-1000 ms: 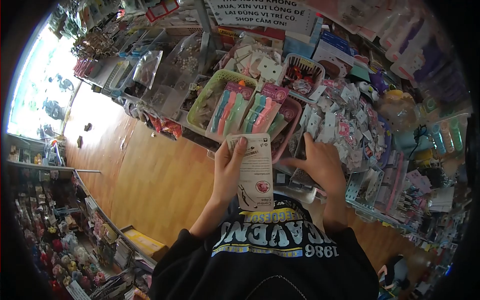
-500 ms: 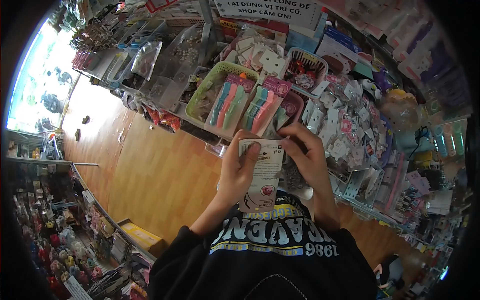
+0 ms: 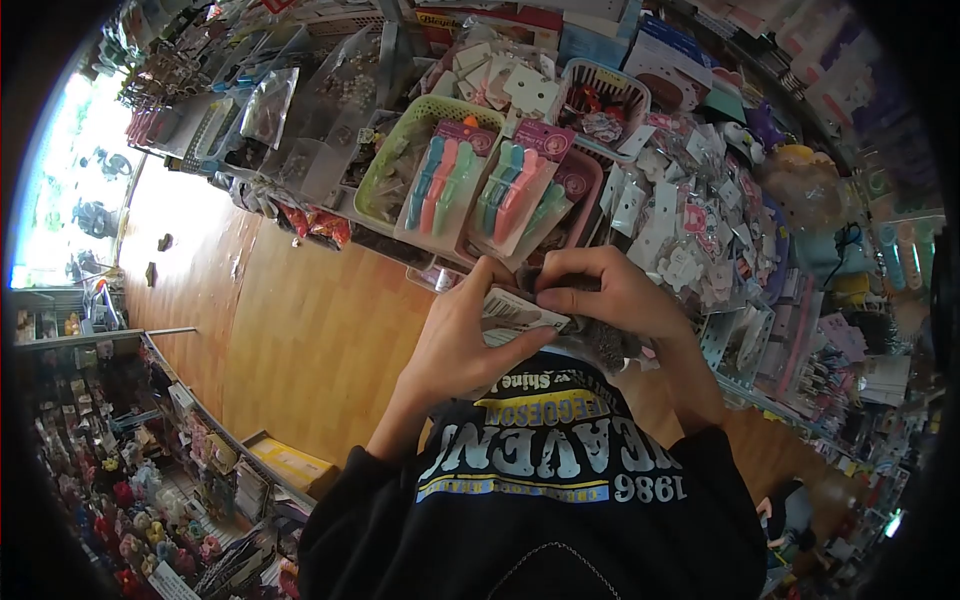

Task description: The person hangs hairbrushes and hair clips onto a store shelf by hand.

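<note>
My left hand [image 3: 462,335] grips a white printed card pack [image 3: 512,308] that has a barcode, with the thumb along its lower edge. The pack is tilted so its face looks foreshortened. At its upper right corner my right hand [image 3: 612,290] is closed in a pinch, thumb and forefinger together. Just beyond both hands, two packs of blue, pink and green hair clips, a left pack [image 3: 440,187] and a right pack [image 3: 515,190], lean on the baskets. A dark grey fuzzy item [image 3: 603,345] shows below my right hand.
A green basket [image 3: 375,190] and a pink basket [image 3: 590,195] stand on the shelf, with a striped basket [image 3: 640,95] behind. Bagged small accessories [image 3: 690,225] are heaped to the right. Wooden floor [image 3: 300,340] lies to the left, with a yellow box [image 3: 290,465] by another display.
The pack has tipped from showing its long printed back to a foreshortened view. My left thumb has moved down to its lower edge, and my right fingers have closed nearer its top.
</note>
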`<action>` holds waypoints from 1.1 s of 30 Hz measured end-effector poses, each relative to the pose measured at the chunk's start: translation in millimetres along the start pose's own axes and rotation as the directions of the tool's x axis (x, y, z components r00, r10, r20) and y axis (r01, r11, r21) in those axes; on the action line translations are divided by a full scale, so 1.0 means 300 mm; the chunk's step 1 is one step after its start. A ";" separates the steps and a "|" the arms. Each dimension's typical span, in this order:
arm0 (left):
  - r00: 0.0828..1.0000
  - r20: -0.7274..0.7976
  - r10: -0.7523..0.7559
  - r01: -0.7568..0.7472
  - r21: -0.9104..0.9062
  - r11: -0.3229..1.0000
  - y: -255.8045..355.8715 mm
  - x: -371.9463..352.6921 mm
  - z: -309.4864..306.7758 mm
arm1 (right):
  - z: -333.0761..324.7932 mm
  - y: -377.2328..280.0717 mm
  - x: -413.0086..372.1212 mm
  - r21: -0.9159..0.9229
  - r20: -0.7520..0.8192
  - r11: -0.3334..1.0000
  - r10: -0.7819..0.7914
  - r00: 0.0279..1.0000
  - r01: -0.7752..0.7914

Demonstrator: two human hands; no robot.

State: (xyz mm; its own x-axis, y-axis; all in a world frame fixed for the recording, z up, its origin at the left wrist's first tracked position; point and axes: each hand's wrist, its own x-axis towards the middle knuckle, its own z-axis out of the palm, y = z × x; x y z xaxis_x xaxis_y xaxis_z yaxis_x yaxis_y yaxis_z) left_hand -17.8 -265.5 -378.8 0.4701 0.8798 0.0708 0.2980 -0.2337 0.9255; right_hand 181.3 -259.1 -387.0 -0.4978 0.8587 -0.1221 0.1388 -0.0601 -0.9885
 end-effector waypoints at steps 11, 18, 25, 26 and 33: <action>0.946 0.241 0.216 -0.202 -0.079 0.976 -0.064 -0.018 -0.049 | 0.081 0.006 -0.024 0.716 0.010 0.652 0.350 0.937 -0.251; 0.983 0.167 0.076 -0.079 0.009 0.997 -0.093 -0.048 -0.016 | 0.042 -0.021 -0.043 -0.476 -0.117 0.842 -0.347 0.931 0.254; 0.996 0.037 -0.079 0.084 -0.158 0.984 -0.058 -0.039 -0.002 | 0.048 -0.031 -0.055 -0.696 -0.079 0.657 -0.472 0.878 0.290; 0.993 0.022 -0.115 0.117 -0.240 0.964 -0.047 -0.035 0.000 | 0.057 -0.028 -0.054 -0.695 -0.124 0.681 -0.431 0.894 0.232; 0.999 -0.021 -0.034 0.029 -0.203 0.979 -0.091 -0.024 0.022 | 0.065 0.004 -0.047 -0.693 -0.115 0.686 -0.406 0.907 0.219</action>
State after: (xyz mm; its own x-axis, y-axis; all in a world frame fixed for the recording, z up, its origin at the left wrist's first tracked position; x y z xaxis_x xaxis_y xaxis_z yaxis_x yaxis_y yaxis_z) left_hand -23.8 -268.1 -407.0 0.4419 0.8958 0.0476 0.1361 -0.1194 0.9835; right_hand 171.9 -281.1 -388.3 -0.4093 0.8615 0.3005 0.5799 0.4999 -0.6433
